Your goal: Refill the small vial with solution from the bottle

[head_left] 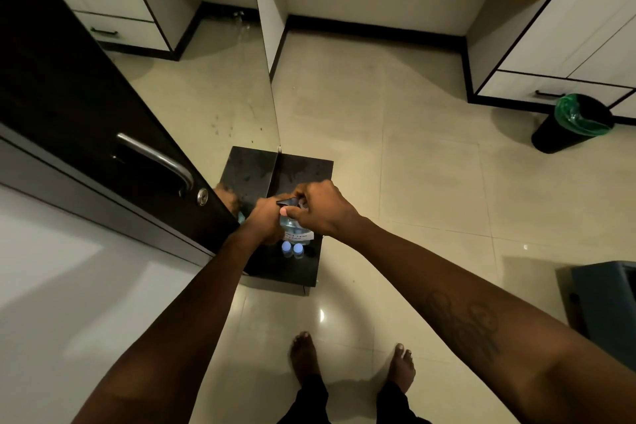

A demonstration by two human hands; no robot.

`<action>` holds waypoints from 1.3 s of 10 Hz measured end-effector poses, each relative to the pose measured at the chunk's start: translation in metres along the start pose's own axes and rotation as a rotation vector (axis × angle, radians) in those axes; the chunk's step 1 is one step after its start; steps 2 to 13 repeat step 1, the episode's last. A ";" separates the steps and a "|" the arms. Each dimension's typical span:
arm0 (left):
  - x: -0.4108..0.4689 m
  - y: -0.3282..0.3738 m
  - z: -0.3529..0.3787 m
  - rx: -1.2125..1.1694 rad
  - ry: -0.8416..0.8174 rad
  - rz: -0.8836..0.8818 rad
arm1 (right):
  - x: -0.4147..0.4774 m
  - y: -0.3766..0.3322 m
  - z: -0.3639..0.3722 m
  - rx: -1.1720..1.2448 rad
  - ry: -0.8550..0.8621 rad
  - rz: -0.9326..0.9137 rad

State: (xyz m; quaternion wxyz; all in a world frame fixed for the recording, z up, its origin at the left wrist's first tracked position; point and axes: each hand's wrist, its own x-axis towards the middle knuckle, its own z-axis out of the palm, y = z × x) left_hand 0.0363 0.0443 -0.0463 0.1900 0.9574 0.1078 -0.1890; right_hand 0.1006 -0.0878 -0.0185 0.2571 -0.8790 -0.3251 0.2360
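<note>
A clear bottle (292, 224) with a white label stands on a small black stand (303, 265) against a mirror. My left hand (263, 220) wraps around the bottle's body. My right hand (318, 208) pinches a small dark piece (287, 200) at the bottle's top; whether it is a cap or a funnel I cannot tell. Two small vials with light blue caps (291, 249) stand upright on the stand just in front of the bottle, untouched. The bottle's neck is hidden by my fingers.
A mirror (220, 107) and a dark door with a metal handle (161, 158) sit to the left. A black bin with a green liner (574, 124) stands far right. A blue-grey box (605, 306) is at the right edge. My bare feet (351, 361) are on the tiled floor.
</note>
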 end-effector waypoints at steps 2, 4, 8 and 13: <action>-0.013 -0.003 -0.016 -0.144 0.146 -0.102 | -0.008 0.002 -0.016 -0.081 -0.012 -0.038; -0.013 -0.003 -0.016 -0.144 0.146 -0.102 | -0.008 0.002 -0.016 -0.081 -0.012 -0.038; -0.013 -0.003 -0.016 -0.144 0.146 -0.102 | -0.008 0.002 -0.016 -0.081 -0.012 -0.038; -0.013 -0.003 -0.016 -0.144 0.146 -0.102 | -0.008 0.002 -0.016 -0.081 -0.012 -0.038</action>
